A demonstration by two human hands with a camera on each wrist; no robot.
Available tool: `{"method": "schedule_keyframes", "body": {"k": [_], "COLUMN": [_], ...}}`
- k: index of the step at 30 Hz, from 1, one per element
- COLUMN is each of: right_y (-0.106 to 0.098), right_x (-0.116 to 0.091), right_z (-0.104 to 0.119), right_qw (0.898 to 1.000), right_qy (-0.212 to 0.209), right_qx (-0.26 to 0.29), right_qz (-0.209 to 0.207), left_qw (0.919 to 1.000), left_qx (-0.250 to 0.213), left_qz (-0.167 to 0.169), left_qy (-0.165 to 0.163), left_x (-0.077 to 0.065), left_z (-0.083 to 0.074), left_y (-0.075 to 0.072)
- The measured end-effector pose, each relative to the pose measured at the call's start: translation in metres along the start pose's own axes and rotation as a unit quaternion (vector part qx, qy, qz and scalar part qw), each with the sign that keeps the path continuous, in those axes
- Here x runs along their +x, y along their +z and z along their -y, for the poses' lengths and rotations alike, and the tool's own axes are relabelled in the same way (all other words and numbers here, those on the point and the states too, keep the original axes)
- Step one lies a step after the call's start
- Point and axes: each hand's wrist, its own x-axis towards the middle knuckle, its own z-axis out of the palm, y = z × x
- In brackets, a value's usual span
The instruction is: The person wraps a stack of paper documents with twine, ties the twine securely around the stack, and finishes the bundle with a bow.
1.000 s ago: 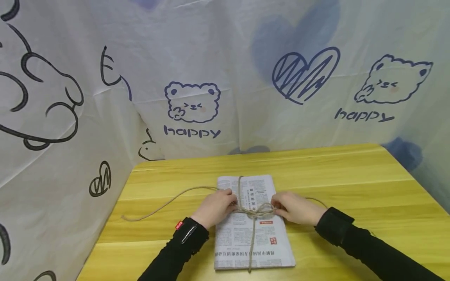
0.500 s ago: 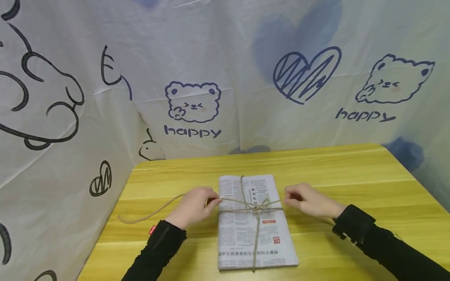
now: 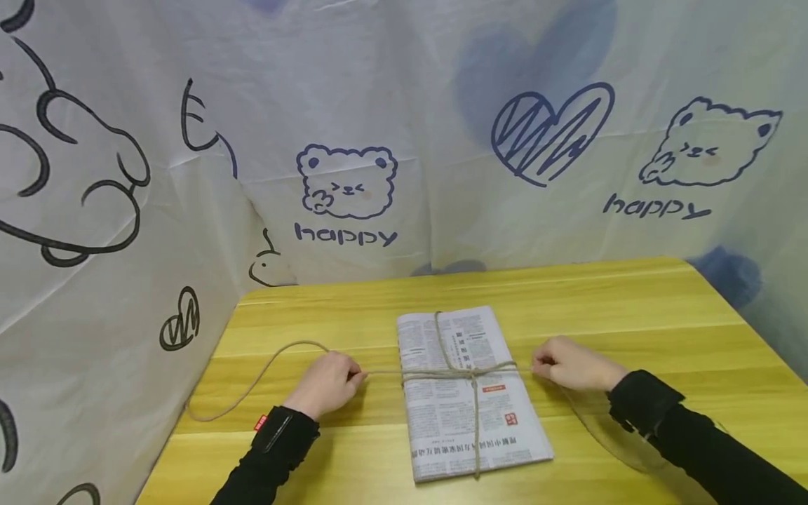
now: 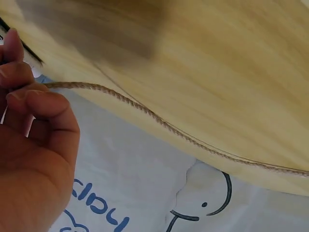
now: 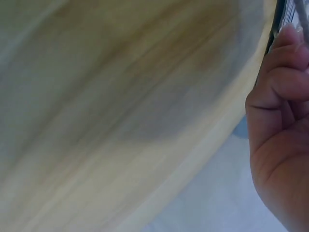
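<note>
A folded stack of newspapers (image 3: 442, 428) lies on the table, slightly turned, with brown twine crossing it lengthwise and crosswise. Left of the stack, my left hand (image 3: 328, 382) pinches the twine (image 3: 385, 372), which runs taut to the crossing on the paper. The loose end trails in a curve to the table's left side; the left wrist view shows this braided twine (image 4: 130, 100) leaving the fingers. Just past the stack's right edge, my right hand (image 3: 571, 363) grips the other twine end with curled fingers. Its tail hangs down toward the sleeve.
The yellow wood-grain table (image 3: 303, 456) carries the stack. White cloth (image 3: 442, 196) with drawn bears and hearts hangs behind the table and along its left side.
Both hands have moved apart, left hand leftward and right hand rightward. Loops at the crossing have pulled out, leaving the twine flat and straight. The stack has turned and shifted slightly right.
</note>
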Motion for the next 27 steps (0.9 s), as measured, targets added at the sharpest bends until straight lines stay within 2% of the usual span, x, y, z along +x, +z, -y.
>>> {"method": "schedule_keyframes", "body": {"k": [8, 13, 16, 19, 23, 27], "right_y": [0.000, 0.004, 0.010, 0.017, 0.024, 0.030], "right_x": [0.000, 0.000, 0.003, 0.010, 0.020, 0.026], "right_z": [-0.002, 0.000, 0.007, 0.016, 0.025, 0.027], "right_qw": [1.000, 0.999, 0.997, 0.994, 0.992, 0.990], "right_qy": [-0.001, -0.018, -0.024, -0.034, -0.062, -0.093], "right_qx": [0.004, -0.019, -0.038, -0.067, -0.082, -0.084], "right_qz": [-0.008, -0.033, -0.057, -0.077, -0.069, -0.059], "left_qw": [0.9998, 0.9997, 0.9999, 0.9991, 0.9951, 0.9937], "left_qx": [-0.004, 0.000, 0.013, 0.020, 0.038, 0.053], "left_qz": [0.001, -0.002, -0.005, -0.001, 0.002, -0.005], "left_qy": [-0.019, -0.026, -0.006, 0.036, 0.092, 0.098], "left_x": [-0.001, -0.005, -0.006, -0.002, 0.007, 0.015], "left_z": [0.001, 0.001, -0.005, -0.016, -0.033, -0.043], "left_y": [0.000, -0.007, -0.009, -0.006, 0.005, 0.014]}}
